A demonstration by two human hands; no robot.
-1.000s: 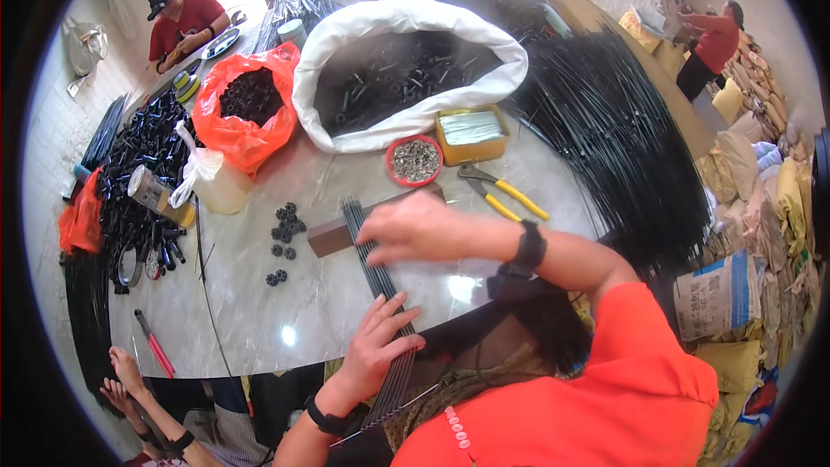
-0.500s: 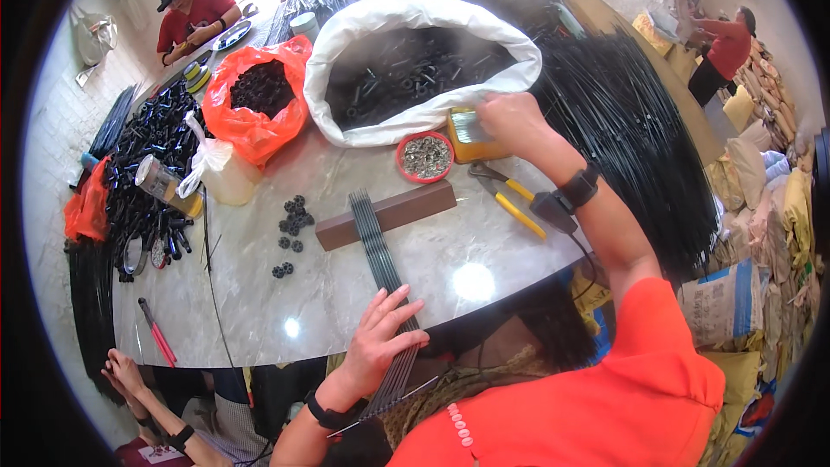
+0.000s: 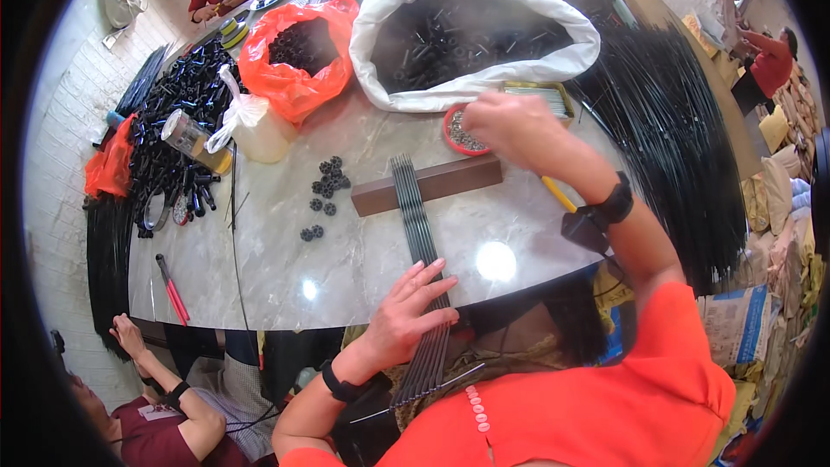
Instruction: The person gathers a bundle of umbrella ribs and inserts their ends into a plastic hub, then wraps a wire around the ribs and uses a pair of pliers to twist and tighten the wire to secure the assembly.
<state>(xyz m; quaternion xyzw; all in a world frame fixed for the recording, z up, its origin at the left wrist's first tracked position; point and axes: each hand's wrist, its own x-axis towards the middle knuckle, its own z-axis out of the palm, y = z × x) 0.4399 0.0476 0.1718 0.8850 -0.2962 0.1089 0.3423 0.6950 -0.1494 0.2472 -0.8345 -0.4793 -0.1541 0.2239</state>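
My left hand [image 3: 406,316] lies with its fingers stretched out over a row of thin dark rods [image 3: 416,229]. The rods' far ends rest on a brown bar [image 3: 462,185]; their near ends reach past the table's edge. My right hand [image 3: 519,128], curled and slightly blurred, is over the right side of a red round dish [image 3: 456,140] of small metal bits. Its fingertips are hard to see, and what they hold, if anything, cannot be made out. Just behind it stands a yellow box [image 3: 558,97] of thin pieces. A yellow-handled tool [image 3: 558,194] is partly hidden by my forearm.
A white sack [image 3: 475,97] and a red bag [image 3: 298,99] hold dark parts. Several black ribbed pieces [image 3: 327,183] lie left of the bar. Dark tubes [image 3: 186,95] are heaped at left, long dark rods [image 3: 666,138] at right. Other people sit around the table [image 3: 268,285].
My right hand has moved left from the yellow box to the red dish. My left hand stays on the rods. The whole view has shifted, moving the table contents right and up.
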